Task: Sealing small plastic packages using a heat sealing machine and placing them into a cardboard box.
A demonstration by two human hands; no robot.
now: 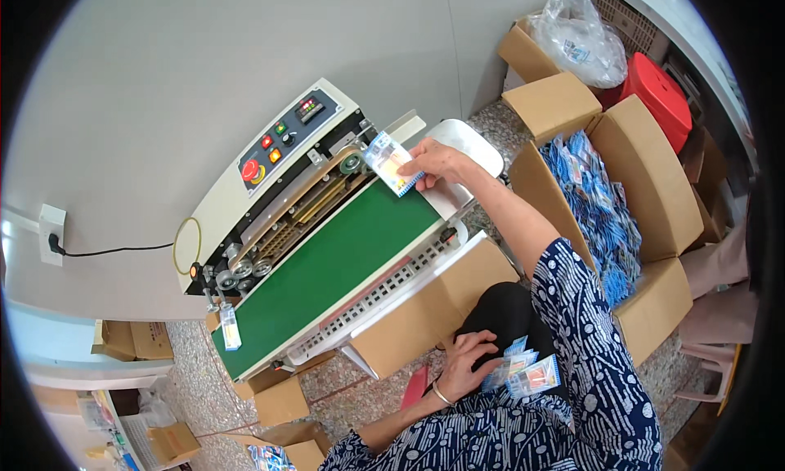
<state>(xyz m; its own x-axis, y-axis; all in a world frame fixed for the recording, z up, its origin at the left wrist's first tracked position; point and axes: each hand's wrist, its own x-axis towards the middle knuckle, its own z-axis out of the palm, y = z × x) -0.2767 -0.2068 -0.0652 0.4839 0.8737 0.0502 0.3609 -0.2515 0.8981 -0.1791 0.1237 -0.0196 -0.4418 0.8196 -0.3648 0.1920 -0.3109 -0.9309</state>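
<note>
My right hand (437, 163) pinches a flat blue-and-white plastic packet (386, 162) by its right edge. That packet is tilted at the right end of a band sealing machine (270, 136), beside its rollers and over the end of the green conveyor belt (327, 266). On my lap lies my left hand (468, 365), its fingers apart and a little bent, with nothing seen in them. Several similar packets (533, 376) rest on my lap just right of it. Another packet (231, 330) is at the far left end of the belt.
An open carton (654, 177) full of blue packets stands at the right. Behind it are a red stool (657, 95) and a clear plastic bag (576, 42). A black power cord (114, 248) runs from the wall to the machine. Another carton (307, 455) with packets sits lower left.
</note>
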